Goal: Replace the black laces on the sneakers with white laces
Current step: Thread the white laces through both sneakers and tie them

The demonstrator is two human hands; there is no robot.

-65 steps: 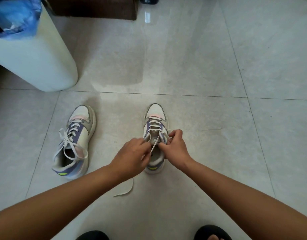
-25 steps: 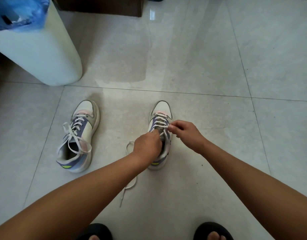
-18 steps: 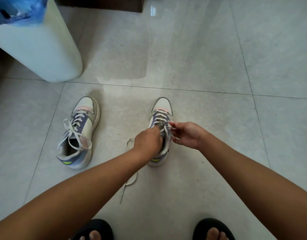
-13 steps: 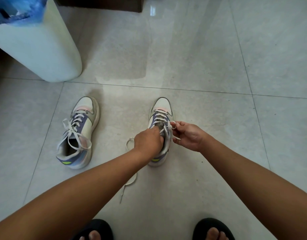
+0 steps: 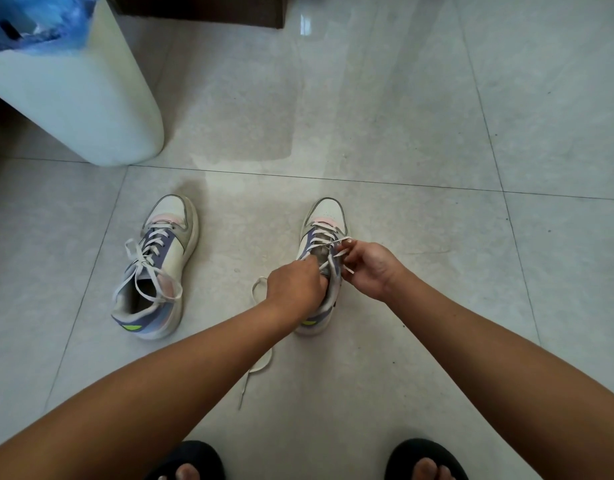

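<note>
The right hand (image 5: 369,268) has drawn the white lace (image 5: 333,242) sideways from the right sneaker (image 5: 324,216) and pinches it. The left hand (image 5: 295,285) still grips the sneaker's collar, so lacing looks nearly finished.

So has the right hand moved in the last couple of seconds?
Yes. The right hand has shifted from over the right-side sneaker's tongue to that shoe's right side, pinching the white lace.

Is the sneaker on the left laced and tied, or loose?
Laced but untied: the left sneaker has white lace ends lying loose across its opening.

Two white-laced sneakers (image 5: 156,268) stand upright, well apart.
</note>
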